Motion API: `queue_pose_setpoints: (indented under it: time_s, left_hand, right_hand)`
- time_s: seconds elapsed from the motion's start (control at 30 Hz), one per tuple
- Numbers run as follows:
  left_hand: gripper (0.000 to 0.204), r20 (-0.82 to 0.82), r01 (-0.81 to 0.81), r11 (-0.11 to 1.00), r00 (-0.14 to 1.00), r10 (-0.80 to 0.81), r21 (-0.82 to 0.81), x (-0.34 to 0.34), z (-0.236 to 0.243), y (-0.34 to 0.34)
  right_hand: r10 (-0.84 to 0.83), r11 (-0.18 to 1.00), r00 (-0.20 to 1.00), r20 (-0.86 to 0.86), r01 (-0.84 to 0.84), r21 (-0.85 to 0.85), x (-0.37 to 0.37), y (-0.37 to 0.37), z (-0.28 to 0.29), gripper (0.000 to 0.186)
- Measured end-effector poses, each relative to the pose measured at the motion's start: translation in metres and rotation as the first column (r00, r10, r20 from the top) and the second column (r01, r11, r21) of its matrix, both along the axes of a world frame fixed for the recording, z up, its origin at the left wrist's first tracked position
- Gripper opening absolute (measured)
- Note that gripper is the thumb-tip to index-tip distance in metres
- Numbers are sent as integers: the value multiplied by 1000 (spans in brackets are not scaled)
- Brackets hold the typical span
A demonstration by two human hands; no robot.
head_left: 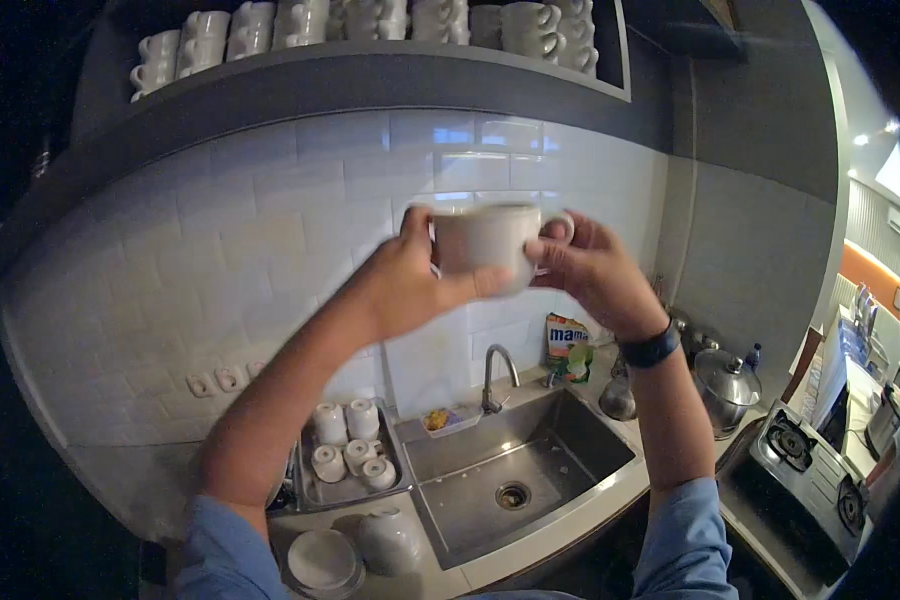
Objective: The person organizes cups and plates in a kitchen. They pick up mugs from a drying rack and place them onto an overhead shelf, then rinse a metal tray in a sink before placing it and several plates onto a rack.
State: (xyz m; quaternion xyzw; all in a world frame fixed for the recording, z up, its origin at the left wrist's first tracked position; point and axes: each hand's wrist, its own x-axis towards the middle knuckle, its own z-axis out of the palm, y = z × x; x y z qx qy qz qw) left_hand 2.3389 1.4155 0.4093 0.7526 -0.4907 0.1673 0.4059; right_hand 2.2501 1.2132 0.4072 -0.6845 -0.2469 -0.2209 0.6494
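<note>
Nearest, raised above the far edge of the sink [580, 430], a white cup [505, 245] is held between two hands, its image blurred (whether a second cup sits against its left side cannot be told). Its left side is clasped by the fingers of the left hand [400, 285], thumb laid across the lower front. The handle side is pinched by the fingers of the right hand [595, 270], thumb pressed near the handle; the rest of that grip is partly hidden.

Lower, left of the sink's near end, stacked saucers [322, 558] and a white rounded vessel [390, 542] are carried by the surface [500, 567]. Just left of the sink, five upturned cups [378, 474] are set in a metal tray [342, 494]. Behind the sink, a curved faucet [490, 375] is mounted, a small tub [452, 422] near it. To the sink's right, a stove [815, 475] is placed. High over the sink, a shelf [370, 75] is lined with stacked cups [435, 20].

Risks noted: should the glaze be wet, the cup could be let slip into the sink and be chipped on metal. If it were raised carelessly, the shelf edge could be struck. If it fell leftward, the upturned cups could be hit.
</note>
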Motion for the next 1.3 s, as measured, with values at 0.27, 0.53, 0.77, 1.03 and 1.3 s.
queue_pose_setpoints:
  time_s: [0.27,0.53,0.77,1.03,1.3]
  left_hand:
    - [86,268,-176,984,947,178,-32,7,122,-52]
    - [63,445,-348,861,747,494,-371,34,198,-90]
    - [36,795,-274,837,276,540,-474,102,201,-112]
    - [30,773,-220,778,130,621,-588,107,189,-116]
    - [29,728,-268,722,95,679,-638,107,187,-121]
  right_hand:
    - [34,995,974,226,-12,-95,13,-61,104,36]
    - [-105,978,924,368,163,-130,20,-73,220,28]
    - [-363,858,803,473,486,-166,44,-78,291,43]
    - [21,-697,-151,988,707,123,95,-89,335,43]
    - [172,-785,-267,948,543,296,158,-120,373,41]
